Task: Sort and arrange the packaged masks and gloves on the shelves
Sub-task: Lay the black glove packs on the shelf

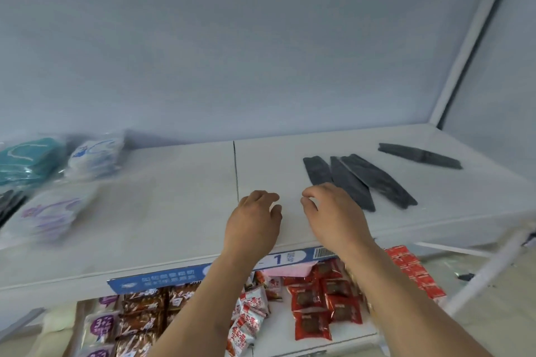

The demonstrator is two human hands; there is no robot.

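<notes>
Over the shelf (179,211) both hands hover empty, fingers loosely curled: left hand (252,223) mid-shelf, right hand (333,217) just beside three fanned dark packs (362,180), likely about to gather them. Mask packs (58,171) lie grouped far left.

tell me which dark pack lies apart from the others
The far-right dark pack, alone near the shelf's back right corner. The other three lie fanned together, touching or overlapping, just beyond the right hand.
</notes>
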